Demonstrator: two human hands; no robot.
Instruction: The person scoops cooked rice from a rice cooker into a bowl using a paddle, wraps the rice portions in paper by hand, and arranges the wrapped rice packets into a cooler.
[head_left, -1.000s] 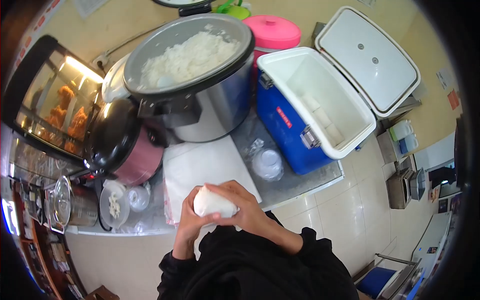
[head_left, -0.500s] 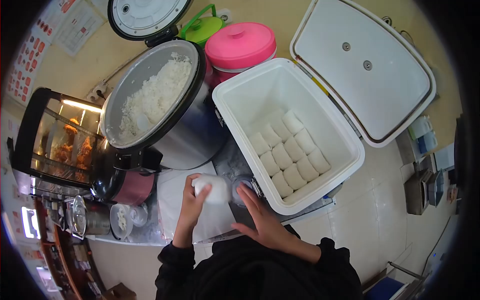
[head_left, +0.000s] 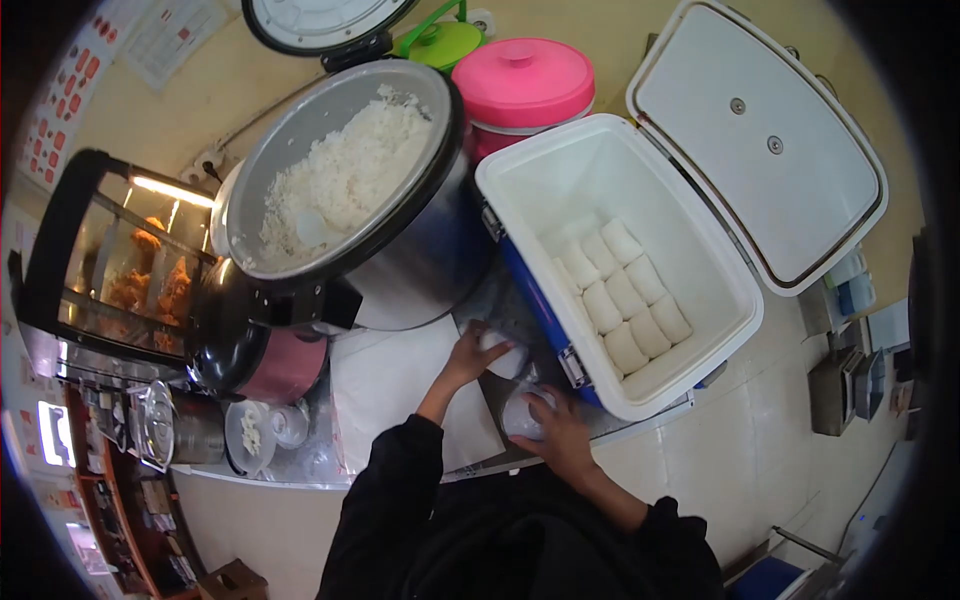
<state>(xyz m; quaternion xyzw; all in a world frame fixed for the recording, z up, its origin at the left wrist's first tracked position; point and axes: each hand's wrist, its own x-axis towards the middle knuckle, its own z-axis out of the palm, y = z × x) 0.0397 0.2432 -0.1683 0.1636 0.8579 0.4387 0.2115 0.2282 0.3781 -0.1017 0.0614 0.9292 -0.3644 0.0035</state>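
My left hand (head_left: 466, 362) is closed on a white wrapped bundle (head_left: 506, 360), just right of the stack of white paper sheets (head_left: 400, 390). Close by, my right hand (head_left: 566, 440) has its fingers curled round a plastic-wrapped container (head_left: 524, 413) on the grey tabletop. To the right stands the open blue cooler (head_left: 745, 325), with rows of white wrapped packets (head_left: 625, 292) on its floor. The large cooker (head_left: 420, 275), up and to the left, is open and holds white rice (head_left: 345, 180) with a pale scoop (head_left: 312, 229) in it.
A pink lidded container (head_left: 523, 85) and a green-lidded one (head_left: 440, 45) stand behind. At left are a black-and-pink cooker (head_left: 285, 365), a lit case with fried food (head_left: 135, 270), a bowl of white pieces (head_left: 250, 437) and a metal pot (head_left: 195, 435). The cooler lid (head_left: 765, 170) is raised.
Both hands have moved right and come down beside the paper stack. My left hand has carried the white bundle there. My right hand, spread before, has taken hold of the plastic-wrapped container.
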